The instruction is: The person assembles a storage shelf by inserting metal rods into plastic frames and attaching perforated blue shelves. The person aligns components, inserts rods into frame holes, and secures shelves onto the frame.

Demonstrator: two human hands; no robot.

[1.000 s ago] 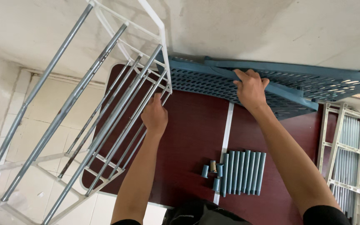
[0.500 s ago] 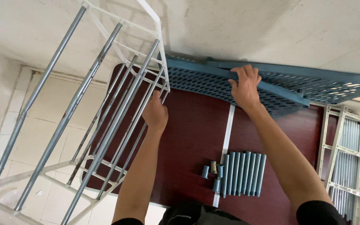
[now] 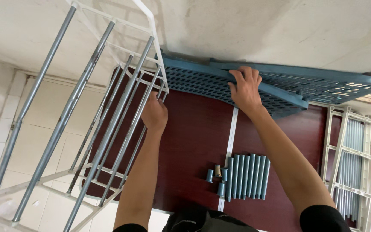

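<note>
My left hand (image 3: 154, 114) grips one of the grey metal tubes of a rack frame (image 3: 86, 111) with white plastic end pieces, which leans over the left side of the dark red table (image 3: 194, 141). My right hand (image 3: 245, 90) is closed on the edge of a blue perforated plastic shelf panel (image 3: 202, 81) that stands tilted against the wall at the table's far side. A second blue panel (image 3: 331, 83) lies behind it, to the right.
Several short blue-grey tubes (image 3: 247, 177) and a few small connector pieces (image 3: 217, 174) lie side by side near the table's front edge. Another white-and-grey rack frame (image 3: 353, 163) rests at the right. A pale wall is behind, tiled floor at the left.
Both hands and the things they hold have shifted slightly left in view. The rack frame has tipped a little further left, and the blue panel has slid left with my right hand.
</note>
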